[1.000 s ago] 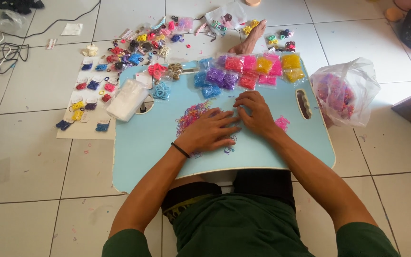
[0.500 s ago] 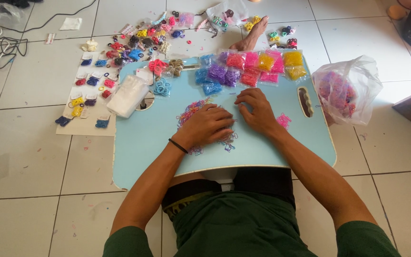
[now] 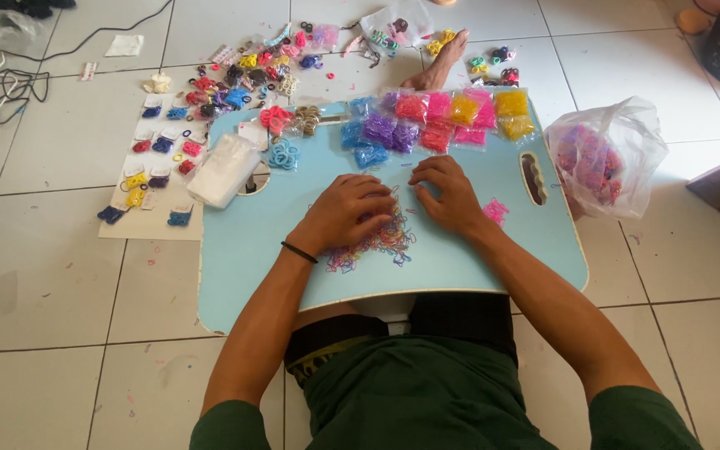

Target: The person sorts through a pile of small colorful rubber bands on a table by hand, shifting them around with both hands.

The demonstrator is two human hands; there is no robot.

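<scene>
We have both hands flat on the light blue tabletop (image 3: 277,275); our left hand (image 3: 350,212) lies palm down, fingers spread, over a loose pile of small rubber bands (image 3: 381,242) in mixed colours, and our right hand (image 3: 452,196) rests just beside it, fingers bent, tips touching the bands at the pile's far edge. These bands look light, soft and stretchy, apt to tangle and scatter; best pinched a few at a time from the pile's edge. Beyond our hands a row of small sorted bags (image 3: 435,121) crowds the far side; a white packet (image 3: 225,170) sits left, a clear plastic bag (image 3: 606,158) right on the floor.
</scene>
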